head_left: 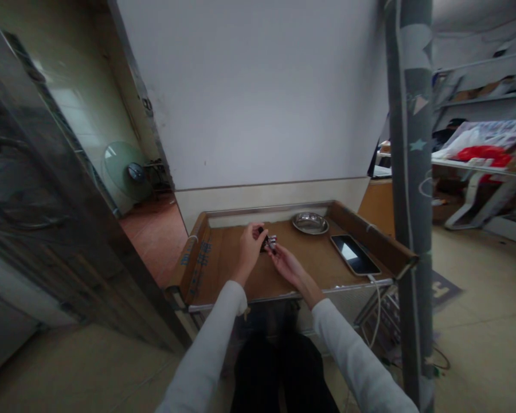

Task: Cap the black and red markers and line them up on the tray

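My left hand (pixel 253 240) and my right hand (pixel 285 263) meet above the middle of a cardboard-lined tray table (pixel 223 275). Between them is a small dark object with pale, light-coloured parts (pixel 270 241); its kind is too small to make out. The left fingers pinch its dark upper end. From below and to the right, my right fingers close on its lower part. Some of the object is hidden behind the fingers.
A round metal dish (pixel 310 223) stands at the tray's back right. Nearer me lies a phone (pixel 355 254) with a white cable (pixel 377 310) hanging over the front edge. Raised cardboard-covered sides (pixel 370 235) border the tray. A cloth-wrapped post (pixel 413 189) rises on the right.
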A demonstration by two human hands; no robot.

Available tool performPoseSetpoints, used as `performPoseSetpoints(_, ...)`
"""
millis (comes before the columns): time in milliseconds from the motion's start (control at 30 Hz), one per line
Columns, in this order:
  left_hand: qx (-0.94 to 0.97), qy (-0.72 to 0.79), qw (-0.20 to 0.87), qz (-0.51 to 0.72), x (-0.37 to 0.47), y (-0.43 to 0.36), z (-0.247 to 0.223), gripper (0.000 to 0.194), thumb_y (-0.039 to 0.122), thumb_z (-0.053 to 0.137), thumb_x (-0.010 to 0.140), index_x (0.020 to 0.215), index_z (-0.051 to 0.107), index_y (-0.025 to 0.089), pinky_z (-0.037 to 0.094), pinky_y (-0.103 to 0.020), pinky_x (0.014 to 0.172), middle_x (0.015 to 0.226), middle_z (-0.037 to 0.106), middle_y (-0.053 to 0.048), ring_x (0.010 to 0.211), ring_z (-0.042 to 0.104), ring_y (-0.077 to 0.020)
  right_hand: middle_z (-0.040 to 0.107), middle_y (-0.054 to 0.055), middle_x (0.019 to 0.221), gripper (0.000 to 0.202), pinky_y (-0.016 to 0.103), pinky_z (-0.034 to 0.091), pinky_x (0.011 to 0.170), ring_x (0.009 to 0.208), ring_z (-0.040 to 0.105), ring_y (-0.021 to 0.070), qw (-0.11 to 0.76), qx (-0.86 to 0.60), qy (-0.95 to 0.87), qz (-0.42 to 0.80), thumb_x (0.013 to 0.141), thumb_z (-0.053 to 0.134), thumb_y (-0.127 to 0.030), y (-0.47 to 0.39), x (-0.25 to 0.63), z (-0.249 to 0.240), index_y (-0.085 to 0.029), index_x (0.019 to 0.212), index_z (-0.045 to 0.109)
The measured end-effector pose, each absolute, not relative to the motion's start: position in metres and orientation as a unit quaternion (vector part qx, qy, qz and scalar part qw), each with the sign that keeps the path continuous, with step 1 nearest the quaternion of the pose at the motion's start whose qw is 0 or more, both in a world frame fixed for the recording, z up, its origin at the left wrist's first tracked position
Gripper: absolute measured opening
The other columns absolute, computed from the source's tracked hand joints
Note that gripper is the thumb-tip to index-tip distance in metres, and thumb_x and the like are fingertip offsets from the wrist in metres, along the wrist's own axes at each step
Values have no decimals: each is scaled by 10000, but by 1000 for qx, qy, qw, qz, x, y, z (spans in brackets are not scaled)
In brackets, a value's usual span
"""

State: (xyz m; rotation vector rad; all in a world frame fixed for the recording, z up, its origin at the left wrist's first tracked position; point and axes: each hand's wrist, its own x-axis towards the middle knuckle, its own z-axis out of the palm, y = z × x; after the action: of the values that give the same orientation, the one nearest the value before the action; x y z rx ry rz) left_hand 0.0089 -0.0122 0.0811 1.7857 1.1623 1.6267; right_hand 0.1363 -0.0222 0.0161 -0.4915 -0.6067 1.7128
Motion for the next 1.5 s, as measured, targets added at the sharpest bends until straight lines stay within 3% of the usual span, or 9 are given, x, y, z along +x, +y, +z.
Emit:
performPoseSetpoints(233, 544, 444, 316, 638, -10, 8, 71, 193, 277, 642, 729, 852, 618, 131, 479, -300, 792, 864, 672, -77, 803, 618, -158, 696, 25, 971, 124, 223, 521, 881, 927, 642, 127, 587, -282, -352, 672, 761, 610, -217, -24, 153, 10, -172, 856, 676)
performPoseSetpoints(367, 585, 451, 392, 549, -20, 7, 38, 155, 241, 672, 693, 789, 627, 128, 486, -300, 752, 772, 667, -50, 730, 613, -146, 685, 44, 1039, 248, 322, 494, 935, 1002, 615, 182, 601, -317, -420, 601, 690, 682, -315, -31, 166, 9, -179, 898, 690)
performPoseSetpoints(433, 628, 448, 412, 485, -21, 1, 24, 111, 195, 679, 680, 753, 628, 128, 485, -296, 732, 737, 661, -37, 697, 607, -142, 701, 59, 972, 313, 347, 502, 903, 920, 640, 188, 620, -347, -426, 560, 632, 738, -340, -35, 173, 8, -169, 890, 694)
performPoseSetpoints(533, 696, 445, 372, 423, -18, -7, 13, 64, 136, 642, 707, 769, 629, 145, 480, -302, 755, 765, 658, -27, 730, 604, -146, 711, 61, 862, 353, 353, 522, 798, 774, 647, 176, 622, -413, -477, 464, 610, 749, -385, -36, 179, 6, -168, 880, 685)
performPoseSetpoints(633, 762, 452, 251, 391, -15, -12, 10, 85, 94, 596, 742, 763, 622, 173, 451, -336, 845, 844, 640, -27, 862, 577, -170, 706, 67, 877, 283, 333, 513, 743, 765, 636, 173, 581, -447, -571, 369, 685, 677, -391, -34, 175, 5, -170, 861, 677)
performPoseSetpoints(800, 800, 456, 117, 372, -16, -15, 7, 146, 83, 498, 812, 845, 597, 185, 417, -368, 915, 951, 569, -51, 982, 495, -192, 683, 40, 940, 178, 330, 460, 841, 890, 613, 163, 437, -440, -754, 217, 802, 531, -194, -31, 158, 8, -214, 905, 674)
performPoseSetpoints(1000, 818, 430, 95, 370, -18, -16, 3, 233, 79, 480, 806, 988, 569, 194, 391, -394, 959, 1052, 512, -61, 1046, 469, -195, 627, 60, 1045, 228, 337, 416, 913, 1018, 550, 175, 366, -428, -818, 120, 817, 531, -156, -31, 161, 4, -217, 1014, 628)
performPoseSetpoints(1200, 834, 409, 104, 355, -13, -12, 1, 126, 141, 533, 812, 896, 606, 201, 411, -378, 927, 1013, 504, -52, 1015, 470, -194, 596, 59, 952, 130, 318, 419, 834, 935, 535, 185, 333, -485, -807, 60, 839, 541, -226, -30, 170, 3, -208, 919, 642)
performPoseSetpoints(1500, 812, 463, 60, 352, -12, -14, 14, 82, 146, 525, 832, 882, 576, 186, 414, -373, 886, 960, 503, -50, 956, 475, -195, 613, 92, 926, 146, 328, 364, 770, 891, 531, 225, 273, -592, -756, -63, 871, 485, -263, -25, 167, 1, -189, 901, 607)
